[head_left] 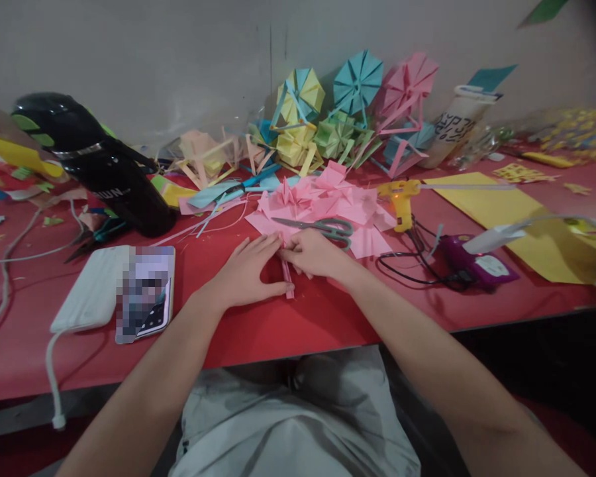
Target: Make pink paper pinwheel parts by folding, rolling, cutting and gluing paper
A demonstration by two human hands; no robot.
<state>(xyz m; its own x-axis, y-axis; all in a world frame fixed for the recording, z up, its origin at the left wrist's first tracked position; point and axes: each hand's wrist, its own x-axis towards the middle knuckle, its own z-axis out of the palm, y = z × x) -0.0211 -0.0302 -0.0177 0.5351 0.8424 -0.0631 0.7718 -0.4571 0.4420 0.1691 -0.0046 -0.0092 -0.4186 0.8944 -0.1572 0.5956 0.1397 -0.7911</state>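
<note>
A narrow folded strip of pink paper [287, 270] lies on the red tabletop in front of me. My left hand [246, 270] rests on the table with its fingers stretched out. Its thumb touches the near end of the strip, and its fingertips lie by the far end. From the other side, my right hand [312, 253] has curled fingers closed on the strip's upper part; the fingertips are partly hidden. Just beyond both hands, scissors with dark handles [335, 230] lie on pink folded paper pieces [322, 195].
A black bottle [109, 169], white power bank [92, 288] and phone [151, 291] stand at left. At right are a yellow glue gun [402, 202], a purple power adapter [477, 262] and yellow paper [506, 218]. Paper lanterns [357, 83] line the wall beside a cup [454, 126].
</note>
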